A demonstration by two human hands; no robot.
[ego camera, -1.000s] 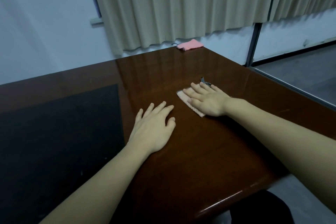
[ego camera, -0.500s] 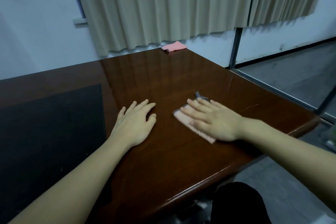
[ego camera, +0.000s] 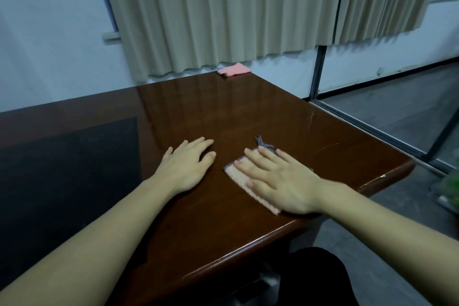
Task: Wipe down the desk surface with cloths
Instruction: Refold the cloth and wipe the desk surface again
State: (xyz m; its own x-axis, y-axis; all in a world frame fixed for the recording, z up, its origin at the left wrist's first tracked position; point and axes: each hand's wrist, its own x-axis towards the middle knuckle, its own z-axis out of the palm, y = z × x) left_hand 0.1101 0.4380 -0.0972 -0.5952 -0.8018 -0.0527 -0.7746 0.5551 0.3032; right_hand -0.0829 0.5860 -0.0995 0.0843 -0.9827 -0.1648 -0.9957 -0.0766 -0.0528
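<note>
Right hand laid flat, fingers straight, pressed on pale pink folded cloth near front right corner of glossy dark brown wooden desk; broad palm contact judged for even wiping pressure. Left hand spread flat on bare wood beside it, nothing held, likely for bracing. Second brighter pink cloth left at far edge, under beige curtain.

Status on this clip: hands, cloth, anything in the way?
Right hand flat on pale cloth, pressing. Left hand flat on bare desk. Spare pink cloth at far edge. Nothing blocking.
</note>
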